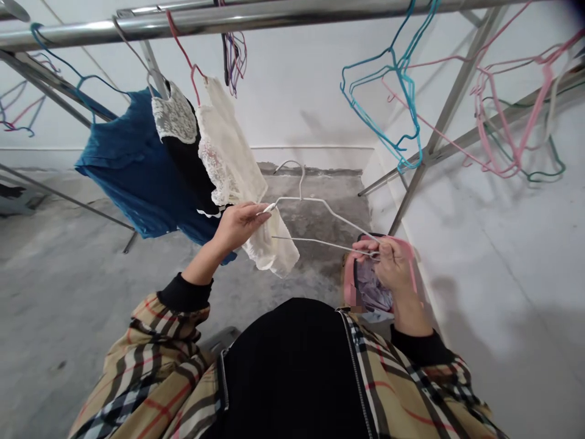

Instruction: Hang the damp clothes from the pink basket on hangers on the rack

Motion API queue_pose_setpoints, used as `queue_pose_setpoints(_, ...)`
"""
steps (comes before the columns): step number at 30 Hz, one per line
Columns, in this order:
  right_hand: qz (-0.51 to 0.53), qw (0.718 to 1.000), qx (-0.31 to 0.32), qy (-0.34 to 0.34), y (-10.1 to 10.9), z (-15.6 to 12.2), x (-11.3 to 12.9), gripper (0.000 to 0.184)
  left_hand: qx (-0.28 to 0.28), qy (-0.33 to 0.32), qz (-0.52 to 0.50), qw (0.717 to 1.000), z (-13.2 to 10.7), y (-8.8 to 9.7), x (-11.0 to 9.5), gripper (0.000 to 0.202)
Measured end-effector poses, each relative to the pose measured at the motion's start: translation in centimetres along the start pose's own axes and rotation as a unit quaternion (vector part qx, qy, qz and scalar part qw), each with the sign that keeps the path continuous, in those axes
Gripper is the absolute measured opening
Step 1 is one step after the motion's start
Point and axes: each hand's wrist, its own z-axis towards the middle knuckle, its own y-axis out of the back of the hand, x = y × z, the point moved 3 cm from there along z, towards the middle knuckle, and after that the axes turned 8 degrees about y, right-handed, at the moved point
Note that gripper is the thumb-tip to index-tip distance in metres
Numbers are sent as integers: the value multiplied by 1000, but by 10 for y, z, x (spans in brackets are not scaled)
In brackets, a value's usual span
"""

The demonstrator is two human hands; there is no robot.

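Note:
A white wire clothes hanger (316,200) is stretched between my two hands, its hook pointing away from me. My left hand (240,224) pinches its left end, close in front of the white lace garment (228,143). At the other end, my right hand (392,262) has its fingers closed round the right corner of the hanger. Beneath that hand stands a pink basket (411,256) with pale purplish cloth (373,286) inside. Nothing hangs from the white hanger.
A metal rail (283,17) crosses the top. From it hang a blue garment (132,155), a black one with a lace top (176,116), blue hangers (404,91) and, further right, pink hangers (516,146). A slanted metal leg (439,134) stands beside the wall at right.

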Motion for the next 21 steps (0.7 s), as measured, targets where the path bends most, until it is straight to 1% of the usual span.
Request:
queue_pose_setpoints(2,57,997,-43,-4,0,8,-13,35,-26,-10,13,1000,0,2,-9,25)
queue_pose_setpoints(4,106,991,-86,-14,-9,14,-30,39,-67,-20,43,997,-3,3,-22,24)
queue_pose_setpoints(5,119,987,-101,-32,-16,14,-41,43,-86,-22,66,994,-6,3,-29,23)
queue_pose_setpoints(7,122,980,-126,-93,-34,12,-63,52,-112,-25,124,986,-11,3,-42,22)
queue_pose_setpoints(9,113,970,-161,-143,-49,7,-80,65,-124,-27,169,977,-17,2,-53,20)
queue_pose_setpoints(10,107,965,-184,-152,-54,5,-87,72,-125,-29,180,975,-19,2,-56,20)
queue_pose_setpoints(12,89,958,-231,-144,-58,2,-93,84,-119,-33,180,976,-23,1,-58,20)
queue_pose_setpoints(14,63,956,-256,-129,-58,2,-95,90,-120,-28,167,978,-25,1,-56,21)
queue_pose_setpoints(15,48,959,-248,-127,-60,2,-96,90,-124,-23,159,979,-26,1,-55,21)
queue_pose_setpoints(16,32,966,-222,-127,-63,3,-95,88,-129,-18,152,980,-27,1,-54,21)
queue_pose_setpoints(17,12,976,-178,-125,-69,4,-95,85,-131,-14,144,981,-28,0,-54,21)
queue_pose_setpoints(19,-45,991,-65,-110,-86,7,-94,80,-123,-12,128,984,-30,-4,-56,21)
queue_pose_setpoints(20,-76,992,-14,-98,-96,8,-94,77,-114,-12,119,986,-31,-7,-58,21)
queue_pose_setpoints(21,-100,991,21,-89,-104,10,-94,72,-105,-13,111,988,-31,-9,-60,20)
